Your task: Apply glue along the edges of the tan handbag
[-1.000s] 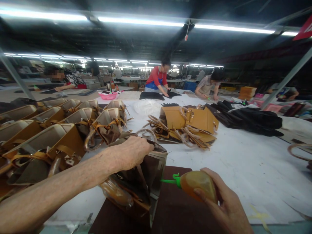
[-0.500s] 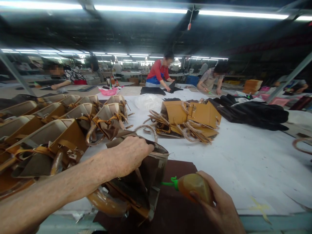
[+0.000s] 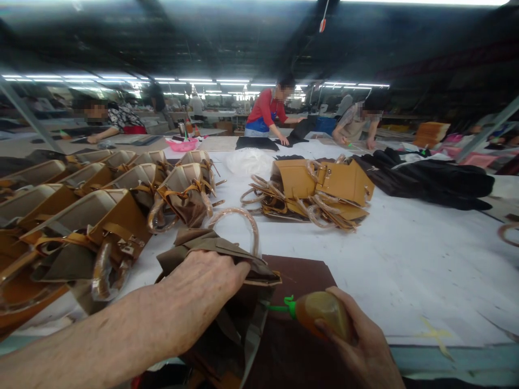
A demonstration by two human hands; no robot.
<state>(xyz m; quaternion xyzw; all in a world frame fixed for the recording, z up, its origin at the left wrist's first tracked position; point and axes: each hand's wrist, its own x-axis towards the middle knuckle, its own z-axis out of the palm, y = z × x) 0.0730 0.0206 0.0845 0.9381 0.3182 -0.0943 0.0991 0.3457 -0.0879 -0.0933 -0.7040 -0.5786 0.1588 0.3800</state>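
Head view: we pull the taupe-and-tan leather handbag (image 3: 203, 243) lower and closer.
Our left hand (image 3: 211, 278) clamps its folded top flap, wrist bent down over the dark brown mat (image 3: 304, 273). Our right hand (image 3: 363, 346) wraps the amber squeeze bottle with green nozzle (image 3: 320, 313), with the tip still at the bag's side edge.

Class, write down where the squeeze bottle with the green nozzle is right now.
Head view, lower right of centre: the squeeze bottle sits in the right hand, nozzle pointing at the open bag under the left hand.
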